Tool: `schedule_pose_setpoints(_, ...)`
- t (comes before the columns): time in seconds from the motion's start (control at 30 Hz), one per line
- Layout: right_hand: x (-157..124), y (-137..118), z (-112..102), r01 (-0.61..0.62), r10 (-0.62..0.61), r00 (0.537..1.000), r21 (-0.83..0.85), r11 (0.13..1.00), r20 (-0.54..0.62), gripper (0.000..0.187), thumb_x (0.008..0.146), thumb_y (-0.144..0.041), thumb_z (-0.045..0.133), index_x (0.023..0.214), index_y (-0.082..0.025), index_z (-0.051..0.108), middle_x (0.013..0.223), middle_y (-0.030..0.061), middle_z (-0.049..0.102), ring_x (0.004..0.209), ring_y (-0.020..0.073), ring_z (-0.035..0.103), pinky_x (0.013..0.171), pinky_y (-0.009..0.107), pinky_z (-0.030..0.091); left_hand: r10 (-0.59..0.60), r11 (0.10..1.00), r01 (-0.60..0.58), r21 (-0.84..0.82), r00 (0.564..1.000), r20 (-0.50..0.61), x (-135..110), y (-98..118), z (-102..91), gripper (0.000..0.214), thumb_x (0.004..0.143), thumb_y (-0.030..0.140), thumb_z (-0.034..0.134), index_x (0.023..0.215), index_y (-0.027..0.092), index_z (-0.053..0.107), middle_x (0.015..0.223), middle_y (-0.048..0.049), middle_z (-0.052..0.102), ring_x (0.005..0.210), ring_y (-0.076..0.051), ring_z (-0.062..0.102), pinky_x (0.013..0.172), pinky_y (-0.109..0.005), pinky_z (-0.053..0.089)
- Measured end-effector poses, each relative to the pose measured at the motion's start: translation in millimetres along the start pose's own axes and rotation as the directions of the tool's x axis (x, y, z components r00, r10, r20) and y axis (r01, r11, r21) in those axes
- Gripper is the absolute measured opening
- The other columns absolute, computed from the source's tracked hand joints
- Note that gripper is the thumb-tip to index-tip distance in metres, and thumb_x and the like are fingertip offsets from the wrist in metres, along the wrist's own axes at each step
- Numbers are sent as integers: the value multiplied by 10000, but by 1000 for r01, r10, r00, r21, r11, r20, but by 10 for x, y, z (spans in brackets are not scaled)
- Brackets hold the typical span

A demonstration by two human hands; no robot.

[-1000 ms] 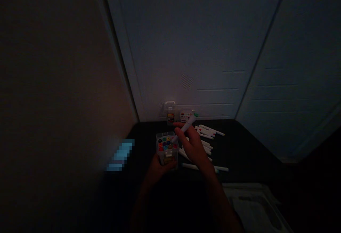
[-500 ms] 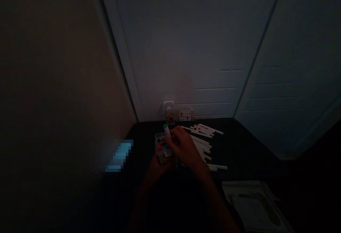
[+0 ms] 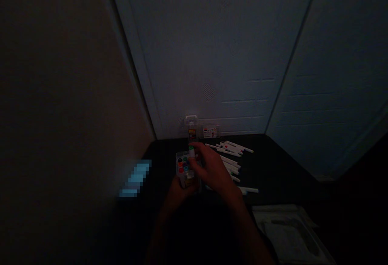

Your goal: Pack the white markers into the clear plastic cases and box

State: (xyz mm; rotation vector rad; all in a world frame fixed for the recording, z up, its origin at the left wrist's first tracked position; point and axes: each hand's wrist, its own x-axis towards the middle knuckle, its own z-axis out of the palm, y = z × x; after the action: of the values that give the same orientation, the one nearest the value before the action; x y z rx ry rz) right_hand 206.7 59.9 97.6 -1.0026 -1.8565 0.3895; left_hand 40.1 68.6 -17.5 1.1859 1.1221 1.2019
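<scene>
On the dark table, seen from the head camera, the left hand grips a clear box of capped pens. The right hand pinches a green-capped marker upright at the box's top. Just right of it lie loose markers.

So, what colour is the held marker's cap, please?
The marker's cap is green, clearest in the head view.

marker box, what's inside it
Upright markers, their red, orange, blue and green caps showing. The right hand, holding a green-capped marker, hides the right side of the box.
</scene>
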Motion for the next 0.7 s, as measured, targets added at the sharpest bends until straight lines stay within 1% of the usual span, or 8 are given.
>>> schedule_pose_setpoints(0.1, 5, 13, -14, 7, -7, 1000, 7, 1000, -17, 195, 969, -226, 611, 1151, -209, 680, 1051, 64, 709, 934, 208, 653, 879, 349, 501, 7, 1000, -7, 12, 1000, 27, 6, -17, -7, 735, 590, 393, 975, 1215, 155, 670, 1145, -131, 799, 1077, -334, 759, 973, -445, 588)
schedule_pose_setpoints(0.27, -3, 87, -68, 31, -31, 1000, -14, 999, -3, 211, 948, -190, 637, 1150, -221, 690, 997, 38, 706, 881, 187, 652, 834, 328, 505, -39, 999, 39, -6, 998, -49, -8, 0, 11, 757, 508, 370, 1002, 1159, 148, 685, 1065, -121, 809, 1027, -343, 768, 957, -458, 590)
schedule_pose_setpoints(0.33, -7, 122, -95, 45, -45, 999, -19, 999, 8, 153, 942, -190, 654, 1077, -217, 720, 993, 40, 700, 863, 180, 655, 813, 321, 507, -58, 998, 58, -1, 996, -71, -13, 17, 16, 756, 480, 354, 1011, 1134, 149, 691, 1048, -120, 810, 1012, -346, 771, 950, -463, 594)
schedule_pose_setpoints(0.4, -6, 153, -116, 54, -54, 998, -19, 998, 23, 91, 944, -195, 665, 984, -207, 746, 988, 47, 697, 864, 180, 661, 808, 321, 507, -66, 998, 66, 4, 995, -70, -17, 33, 16, 750, 470, 339, 1014, 1122, 154, 693, 1044, -117, 812, 1012, -348, 772, 948, -468, 598)
schedule_pose_setpoints(0.47, -2, 176, -131, 59, -59, 998, -9, 998, 39, 107, 957, -203, 662, 917, -201, 762, 974, 50, 700, 883, 185, 670, 823, 328, 507, -57, 998, 57, -2, 997, -59, -18, 41, 13, 759, 475, 335, 1014, 1139, 158, 693, 1067, -118, 812, 1033, -347, 770, 960, -471, 597)
schedule_pose_setpoints(0.53, 4, 190, -142, 57, -57, 997, 3, 998, 55, 143, 975, -224, 655, 896, -205, 773, 969, 50, 707, 898, 188, 677, 840, 335, 507, -44, 999, 44, -6, 998, -38, -17, 37, 10, 758, 498, 348, 1009, 1161, 156, 695, 1096, -128, 809, 1066, -349, 764, 977, -470, 592)
schedule_pose_setpoints(0.6, 7, 198, -152, 53, -54, 997, 7, 999, 56, 179, 999, -256, 634, 904, -210, 778, 962, 49, 711, 893, 188, 679, 847, 339, 509, -47, 999, 48, 1, 998, -46, -16, 25, 8, 746, 490, 358, 1013, 1139, 157, 705, 1078, -127, 813, 1066, -355, 764, 973, -471, 595)
schedule_pose_setpoints(0.7, 5, 216, -163, 47, -47, 999, 0, 999, 23, 211, 1039, -281, 577, 1015, -214, 775, 989, 56, 719, 924, 194, 681, 874, 349, 510, -56, 998, 57, 9, 995, -81, -15, 11, 6, 729, 474, 360, 1021, 1105, 172, 706, 1046, -109, 818, 1049, -351, 768, 962, -463, 600)
